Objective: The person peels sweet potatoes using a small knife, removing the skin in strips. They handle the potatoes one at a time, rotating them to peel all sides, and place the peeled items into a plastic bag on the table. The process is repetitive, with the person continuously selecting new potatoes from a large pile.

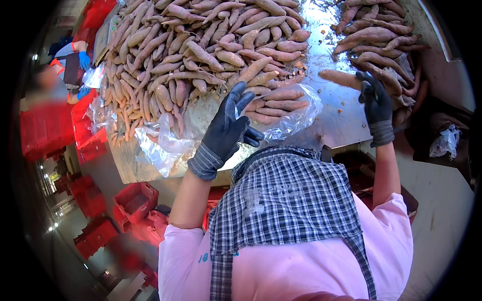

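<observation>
My right hand (376,104), in a dark grey knit glove, grips one end of a long sweet potato (339,79) above the metal table (326,118). The tuber points left, toward the big heap. My left hand (225,124), gloved alike, hovers near the table's front edge with its fingers apart and nothing in them. Just to its right lies a clear plastic bag (312,106) with several sweet potatoes (286,105) in it. A large heap of sweet potatoes (196,55) covers the table's far left. A smaller pile (376,37) lies at the far right, beyond my right hand.
Crumpled clear plastic bags (164,145) lie at the table's left front. Another piece of plastic (446,142) rests on something dark at the right. Red crates (135,200) stand on the floor at left. A co-worker with blue gloves (84,60) is beyond the table's left side.
</observation>
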### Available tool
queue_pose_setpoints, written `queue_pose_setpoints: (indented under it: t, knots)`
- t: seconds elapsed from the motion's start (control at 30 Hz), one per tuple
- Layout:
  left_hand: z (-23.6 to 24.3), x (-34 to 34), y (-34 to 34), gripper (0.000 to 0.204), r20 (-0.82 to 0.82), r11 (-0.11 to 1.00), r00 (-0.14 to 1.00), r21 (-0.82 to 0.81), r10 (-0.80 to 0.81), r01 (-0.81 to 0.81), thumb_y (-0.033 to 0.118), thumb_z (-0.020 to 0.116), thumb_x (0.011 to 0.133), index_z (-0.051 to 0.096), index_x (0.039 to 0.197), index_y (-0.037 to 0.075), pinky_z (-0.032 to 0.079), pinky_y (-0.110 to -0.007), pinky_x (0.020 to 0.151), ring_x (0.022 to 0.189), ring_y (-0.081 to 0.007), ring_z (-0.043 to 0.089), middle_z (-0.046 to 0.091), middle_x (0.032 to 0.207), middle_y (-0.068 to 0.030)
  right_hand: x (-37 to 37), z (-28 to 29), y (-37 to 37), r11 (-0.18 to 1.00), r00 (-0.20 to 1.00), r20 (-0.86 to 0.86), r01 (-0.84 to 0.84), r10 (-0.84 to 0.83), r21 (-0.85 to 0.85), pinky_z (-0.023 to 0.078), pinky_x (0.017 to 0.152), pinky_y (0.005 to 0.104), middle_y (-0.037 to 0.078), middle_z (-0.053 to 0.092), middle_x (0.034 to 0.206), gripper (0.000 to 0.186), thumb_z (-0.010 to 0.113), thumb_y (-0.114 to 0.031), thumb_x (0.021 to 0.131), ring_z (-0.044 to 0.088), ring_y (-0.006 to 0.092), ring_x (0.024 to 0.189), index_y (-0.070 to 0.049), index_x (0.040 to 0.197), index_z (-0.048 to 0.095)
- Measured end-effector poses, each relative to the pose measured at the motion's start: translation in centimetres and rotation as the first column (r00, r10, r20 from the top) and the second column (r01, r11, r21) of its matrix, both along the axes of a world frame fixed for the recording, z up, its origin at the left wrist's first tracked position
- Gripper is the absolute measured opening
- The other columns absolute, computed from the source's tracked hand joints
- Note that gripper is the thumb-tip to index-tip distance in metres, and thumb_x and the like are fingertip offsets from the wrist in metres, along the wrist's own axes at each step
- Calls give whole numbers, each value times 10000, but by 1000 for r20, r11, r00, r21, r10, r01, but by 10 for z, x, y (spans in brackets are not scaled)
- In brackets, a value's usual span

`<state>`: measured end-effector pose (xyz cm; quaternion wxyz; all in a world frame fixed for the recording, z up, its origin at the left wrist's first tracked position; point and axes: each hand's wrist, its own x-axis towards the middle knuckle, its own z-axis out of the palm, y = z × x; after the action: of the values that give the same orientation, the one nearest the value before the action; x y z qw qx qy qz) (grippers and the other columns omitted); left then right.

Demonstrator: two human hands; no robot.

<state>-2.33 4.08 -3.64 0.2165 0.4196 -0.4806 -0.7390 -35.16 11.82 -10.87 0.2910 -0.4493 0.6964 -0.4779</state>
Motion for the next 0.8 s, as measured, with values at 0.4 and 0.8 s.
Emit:
queue_pose_setpoints:
  t: [0.4, 0.8]
  knots:
    - [2, 9, 10, 679, 48, 992, 995, -84, -93, 97, 16, 409, 833, 102, 1434, 87, 462, -192, 432, 604, -155, 629, 367, 1352, -242, 87, -6, -3, 728, 670, -285, -623, 685, 286, 501, 772, 382, 115, 619, 1074, 434, 633, -144, 784, 612, 305, 925, -166, 1208, 543]
    - [15, 23, -3, 580, -226, 955, 940, 212, 254, -207, 122, 507, 875, 242, 1386, 56, 397, -172, 428, 513, -80, 539, 527, 1201, -208, 36, -15, -15, 575, 618, 10, -736, 786, 357, 499, 696, 341, 102, 649, 932, 196, 642, -132, 793, 624, 209, 779, -50, 971, 639]
